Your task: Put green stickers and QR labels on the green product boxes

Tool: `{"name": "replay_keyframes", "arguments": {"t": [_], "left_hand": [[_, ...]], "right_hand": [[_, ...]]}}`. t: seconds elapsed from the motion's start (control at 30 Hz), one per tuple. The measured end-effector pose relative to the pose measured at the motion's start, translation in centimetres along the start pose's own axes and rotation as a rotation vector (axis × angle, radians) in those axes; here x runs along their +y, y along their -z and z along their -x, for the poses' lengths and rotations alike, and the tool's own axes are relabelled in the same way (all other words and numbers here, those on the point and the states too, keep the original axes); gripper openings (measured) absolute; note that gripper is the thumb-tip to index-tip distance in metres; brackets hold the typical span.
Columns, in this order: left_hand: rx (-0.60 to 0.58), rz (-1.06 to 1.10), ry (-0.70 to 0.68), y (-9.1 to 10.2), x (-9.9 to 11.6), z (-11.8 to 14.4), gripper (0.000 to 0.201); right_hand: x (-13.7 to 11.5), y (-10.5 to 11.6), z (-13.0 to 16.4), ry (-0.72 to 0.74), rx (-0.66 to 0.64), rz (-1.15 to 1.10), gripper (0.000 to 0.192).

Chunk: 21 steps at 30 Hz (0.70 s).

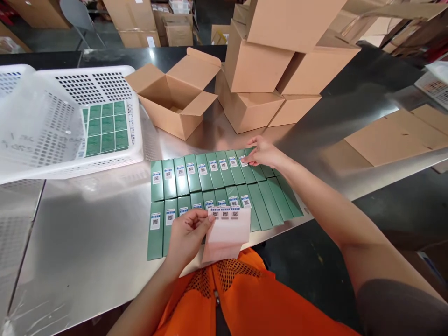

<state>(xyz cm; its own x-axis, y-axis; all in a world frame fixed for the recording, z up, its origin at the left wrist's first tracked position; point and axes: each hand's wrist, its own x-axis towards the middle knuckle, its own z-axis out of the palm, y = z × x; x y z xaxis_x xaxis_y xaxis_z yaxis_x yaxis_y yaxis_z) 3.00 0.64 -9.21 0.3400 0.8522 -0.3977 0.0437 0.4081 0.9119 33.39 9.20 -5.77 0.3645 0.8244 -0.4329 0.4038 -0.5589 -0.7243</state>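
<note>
Steel tabletop [87, 224], wide bare stretch at left near edge; far side crowded. Two rows of green boxes [217, 186] lie flat side by side along the near edge, front row just at the lip. Left hand [187, 235] pinches a pink sticker sheet [227, 233] over the front row, near edge; three small code labels [225, 212] sit along the sheet's top. Right hand [262, 153] reaches to the back row's right end, fingers loosely curled, fingertips pressing on a box label. Labels show blue bars and a square code, text too small to read. White plastic basket [70, 121] at far left holds more green boxes. Open carton [175, 95] behind the rows; closed cartons stack [273, 70] at far right.
</note>
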Motion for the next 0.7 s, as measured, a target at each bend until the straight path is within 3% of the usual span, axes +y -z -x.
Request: {"name": "replay_keyframes", "arguments": {"t": [0.17,0.23,0.3,0.37,0.47,0.53,0.6,0.7], "left_hand": [[0.023,0.004,-0.026,-0.1,0.0,0.1,0.026],[0.042,0.014,-0.031,-0.2,0.1,0.2,0.025],[0.058,0.029,-0.027,-0.3,0.1,0.2,0.025],[0.068,0.038,-0.015,-0.3,0.1,0.1,0.025],[0.056,0.038,0.005,-0.2,0.3,-0.1,0.028],[0.033,0.039,0.023,-0.1,0.5,-0.2,0.031],[0.018,0.045,0.039,-0.1,0.7,-0.2,0.033],[0.039,0.052,0.039,-0.1,0.9,0.0,0.034]], "right_hand": [[0.0,0.5,1.8,0.151,0.125,0.206,0.05],[0.6,-0.2,4.4,0.282,0.003,0.168,0.038],[1.6,-1.4,7.7,0.394,-0.23,0.062,0.036],[2.8,-3.0,10.8,0.498,-0.294,0.026,0.031],[4.0,-5.0,13.8,0.69,-0.138,-0.023,0.013],[4.3,-5.3,14.6,0.796,-0.08,-0.143,0.01],[4.4,-4.3,14.6,0.798,-0.046,-0.304,0.012],[4.7,-1.7,13.7,0.574,0.032,-0.418,0.022]]}}
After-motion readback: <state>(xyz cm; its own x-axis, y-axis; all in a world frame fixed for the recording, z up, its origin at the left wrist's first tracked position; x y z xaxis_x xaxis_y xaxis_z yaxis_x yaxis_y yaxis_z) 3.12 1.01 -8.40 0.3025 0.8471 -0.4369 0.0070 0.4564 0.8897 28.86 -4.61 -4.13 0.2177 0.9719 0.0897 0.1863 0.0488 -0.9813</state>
